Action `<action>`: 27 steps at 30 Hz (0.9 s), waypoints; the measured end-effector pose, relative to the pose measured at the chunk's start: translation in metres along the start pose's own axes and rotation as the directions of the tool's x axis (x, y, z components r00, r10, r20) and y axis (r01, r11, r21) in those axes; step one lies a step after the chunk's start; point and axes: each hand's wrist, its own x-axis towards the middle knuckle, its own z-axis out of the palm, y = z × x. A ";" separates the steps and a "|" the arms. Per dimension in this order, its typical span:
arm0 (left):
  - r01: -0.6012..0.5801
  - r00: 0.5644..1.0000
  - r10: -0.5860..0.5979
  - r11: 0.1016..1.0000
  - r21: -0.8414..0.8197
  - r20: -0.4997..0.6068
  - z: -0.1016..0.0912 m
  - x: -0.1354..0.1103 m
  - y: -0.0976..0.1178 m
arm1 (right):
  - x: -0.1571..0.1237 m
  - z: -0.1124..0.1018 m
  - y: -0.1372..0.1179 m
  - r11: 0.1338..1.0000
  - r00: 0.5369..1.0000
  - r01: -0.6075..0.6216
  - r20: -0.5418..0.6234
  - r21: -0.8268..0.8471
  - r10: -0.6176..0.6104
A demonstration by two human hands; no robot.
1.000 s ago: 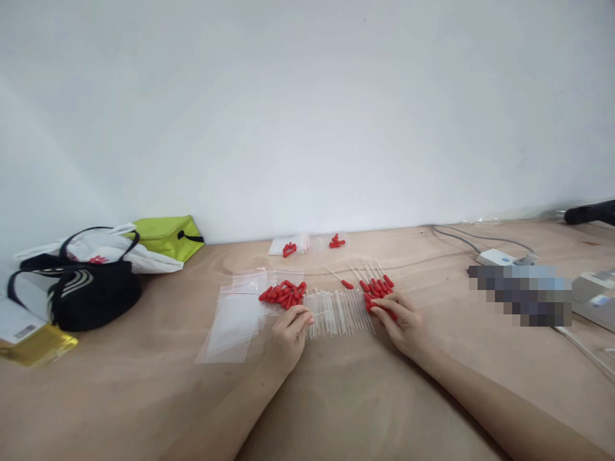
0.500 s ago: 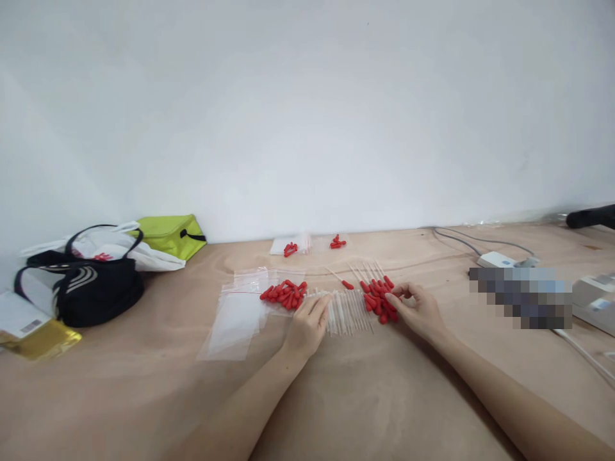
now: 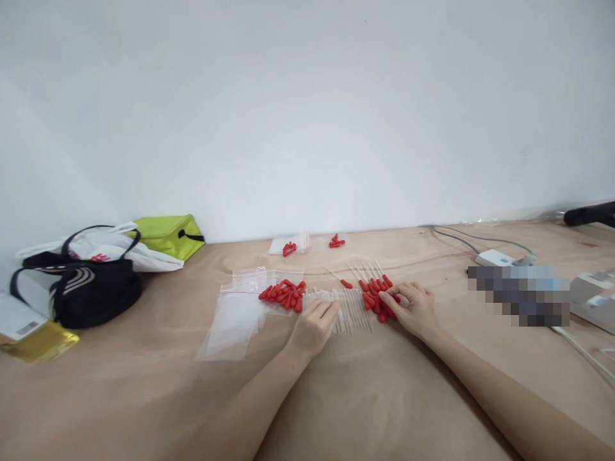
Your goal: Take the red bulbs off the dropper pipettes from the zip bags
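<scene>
Pale, thin see-through tubes (image 3: 356, 314) lie side by side in a row on the table. My left hand (image 3: 314, 325) is over the left part of this row, its fingers pressed together; what they pinch is hidden. To the right, my right hand (image 3: 414, 308) has thumb and forefinger closed at a pile of red bulbs (image 3: 372, 301), seemingly around one of them. Several thin tubes with red bulbs on their near ends (image 3: 377, 272) reach away behind that pile. Left of the row, more red bulbs (image 3: 287, 294) rest on clear zip bags (image 3: 230, 326).
Small bags with red bulbs (image 3: 289, 248) lie near the wall. At left are a black bag (image 3: 96, 294), a lime-green bag (image 3: 166, 232) and a gold packet (image 3: 45, 339). A white power block with cables (image 3: 497, 258), a blurred-out object (image 3: 521, 298) and a white box (image 3: 593, 298) are at right.
My left hand has shifted a little to the right over the tubes, with its fingers more curled. My right hand has moved slightly left over the red bulbs.
</scene>
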 end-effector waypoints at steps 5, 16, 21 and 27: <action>0.040 0.999 -0.039 0.999 -0.013 0.036 0.003 -0.001 -0.001 | 0.002 0.001 -0.002 0.999 0.999 0.015 -0.041 -0.030 -0.016; 0.150 0.986 -0.131 0.965 -0.214 0.099 -0.004 -0.003 0.009 | 0.053 0.021 -0.050 0.975 0.961 -0.024 0.263 -0.222 0.083; 0.164 0.986 -0.166 0.967 -0.197 0.005 -0.013 -0.005 0.005 | 0.074 0.039 -0.065 0.942 0.846 -0.175 0.446 -0.286 0.292; 0.245 0.966 -0.249 0.967 -0.064 -0.070 -0.023 -0.015 -0.012 | 0.083 0.047 -0.069 0.927 0.810 -0.214 0.475 -0.309 0.345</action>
